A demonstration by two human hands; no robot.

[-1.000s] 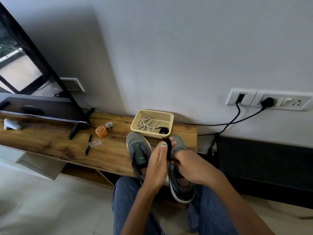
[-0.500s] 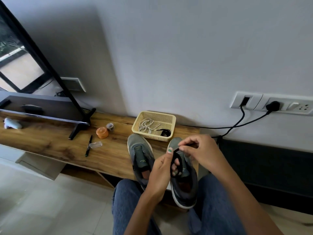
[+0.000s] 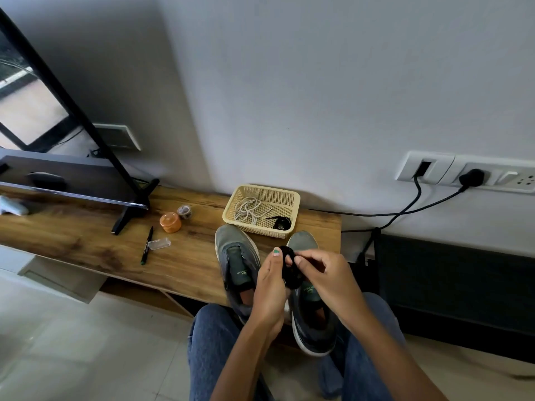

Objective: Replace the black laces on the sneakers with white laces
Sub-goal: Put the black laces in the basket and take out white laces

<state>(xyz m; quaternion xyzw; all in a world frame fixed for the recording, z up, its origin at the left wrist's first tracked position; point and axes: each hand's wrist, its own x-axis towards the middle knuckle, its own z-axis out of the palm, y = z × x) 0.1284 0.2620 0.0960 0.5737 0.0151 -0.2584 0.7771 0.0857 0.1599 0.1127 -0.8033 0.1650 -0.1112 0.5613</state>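
Both hands (image 3: 292, 273) now bunch black lace (image 3: 289, 264) tighter (over rt sneaker (image 3: 311, 322)).

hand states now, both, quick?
Left hand: holds the black lace wound round its fingers.
Right hand: pinches the same black lace.

Each sneaker bears a small pale green print on its dark tongue. On the left sneaker's tongue (image 3: 241, 270) a short word and a round logo show, but the letters are too small and blurred to read. On the right sneaker's tongue (image 3: 309, 290) a similar round mark shows, also unreadable. No other writing, number or sign can be made out.
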